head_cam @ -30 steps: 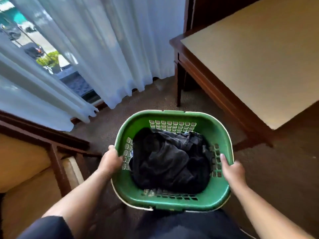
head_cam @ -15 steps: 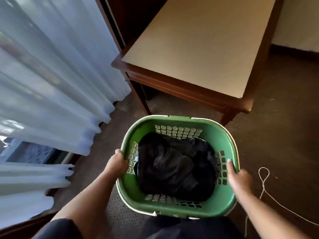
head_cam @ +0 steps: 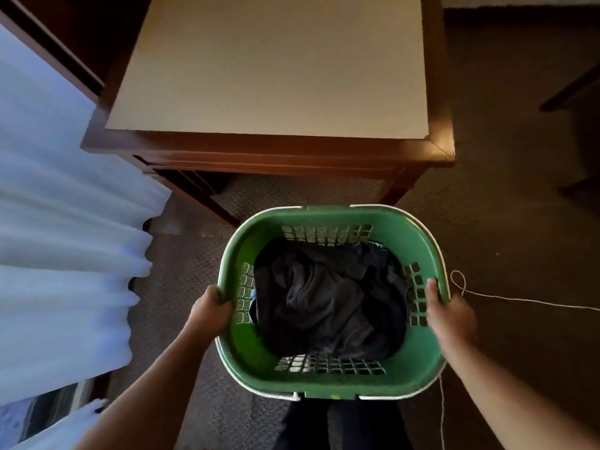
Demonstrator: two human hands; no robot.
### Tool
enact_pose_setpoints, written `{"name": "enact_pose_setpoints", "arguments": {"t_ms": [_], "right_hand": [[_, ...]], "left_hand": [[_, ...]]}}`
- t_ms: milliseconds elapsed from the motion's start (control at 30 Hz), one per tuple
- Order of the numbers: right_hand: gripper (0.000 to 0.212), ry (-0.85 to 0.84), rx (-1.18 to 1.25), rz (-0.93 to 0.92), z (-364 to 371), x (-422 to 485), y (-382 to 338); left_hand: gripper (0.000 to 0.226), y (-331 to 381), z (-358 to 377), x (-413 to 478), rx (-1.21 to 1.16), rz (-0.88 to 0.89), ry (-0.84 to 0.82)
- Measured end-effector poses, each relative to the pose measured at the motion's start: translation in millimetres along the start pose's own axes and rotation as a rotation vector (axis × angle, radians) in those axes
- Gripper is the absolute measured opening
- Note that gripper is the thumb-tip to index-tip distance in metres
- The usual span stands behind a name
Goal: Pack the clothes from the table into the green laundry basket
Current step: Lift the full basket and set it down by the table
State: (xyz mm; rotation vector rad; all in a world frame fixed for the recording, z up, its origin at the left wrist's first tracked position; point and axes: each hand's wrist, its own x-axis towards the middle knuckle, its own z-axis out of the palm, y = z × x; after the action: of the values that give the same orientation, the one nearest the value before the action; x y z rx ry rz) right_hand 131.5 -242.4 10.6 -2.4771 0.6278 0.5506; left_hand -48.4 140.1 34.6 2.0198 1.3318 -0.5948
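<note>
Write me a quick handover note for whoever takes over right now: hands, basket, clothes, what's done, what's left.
Left hand: gripping the left rim of the green laundry basket.
Right hand: gripping the right rim.
Basket: held in front of the body over the carpet, just short of the table.
Clothes: dark clothes bunched inside the basket, below its rim.
Done: no clothes show on the visible tabletop; packing looks complete.
Left: check the part of the table out of view, then set the basket down. Mind the white cord on the floor at right.

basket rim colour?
White trim along the green laundry basket rim; clearest in the head view.
</note>
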Motion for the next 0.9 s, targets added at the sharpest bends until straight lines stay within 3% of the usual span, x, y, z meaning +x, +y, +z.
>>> {"name": "enact_pose_setpoints", "arguments": {"t_ms": [233, 367, 500, 600, 700, 800, 900], "right_hand": [[0.068, -0.010, 0.057, -0.056, 53, 37, -15], [0.040, -0.169, 0.024, -0.137, 77, 48, -14], [0.077, -0.229, -0.214, -0.221, 79, 41, -25], [0.088, -0.174, -0.451, -0.349, 78, 16, -37], [0.090, -0.117, -0.635, -0.519, 90, -14, -34], [0.095, -0.309, -0.696, -0.714, 104, -44, -23], [0.111, -0.532, -0.853, -0.758, 114, -64, -4]], "left_hand": [[0.013, 17, -3, 71, -0.012, 0.048, 0.100], [0.028, 18, 4, 84, -0.035, 0.004, 0.086], [0.042, 27, 7, 86, 0.032, 0.057, 0.054], [0.082, 24, 17, 80, 0.132, 0.151, 0.054], [0.088, 15, 34, 58, 0.352, 0.348, 0.129], [0.091, -1, 50, 39, 0.556, 0.650, 0.017], [0.104, -13, 59, 28, 0.762, 0.689, -0.205]]}}
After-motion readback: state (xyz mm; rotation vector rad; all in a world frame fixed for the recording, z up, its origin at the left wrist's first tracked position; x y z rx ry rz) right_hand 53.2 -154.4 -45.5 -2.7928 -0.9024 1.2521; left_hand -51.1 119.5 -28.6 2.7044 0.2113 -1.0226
